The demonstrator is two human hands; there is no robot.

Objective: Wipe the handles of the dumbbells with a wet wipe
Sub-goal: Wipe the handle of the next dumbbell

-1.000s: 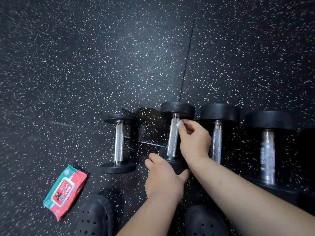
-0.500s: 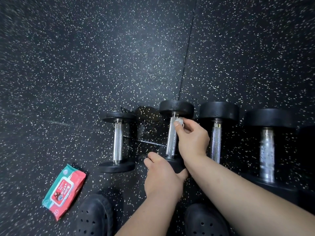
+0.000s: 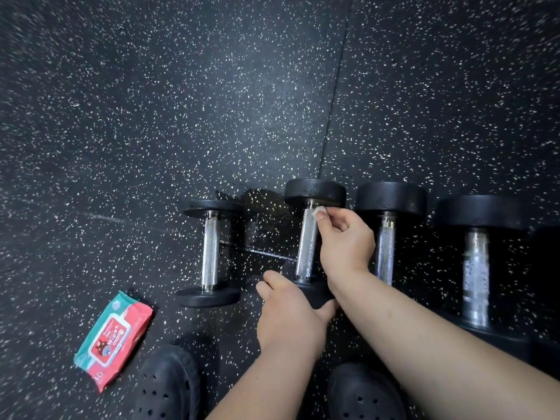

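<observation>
Lighting: dim, brightest patch on the upper-centre floor [image 3: 242, 86]. Glare: highlights on the chrome dumbbell handles [image 3: 306, 244]. Edges: wide-angle curvature, speckles smeared by blur. Centre: sharp.

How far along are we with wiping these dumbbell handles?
Done: unclear; only the far-right handle looks blotchy, maybe wet. In hand: right hand pinches the wipe at the far end of the second handle; left hand grips its near head. Left: likely first handle, third handle.
</observation>
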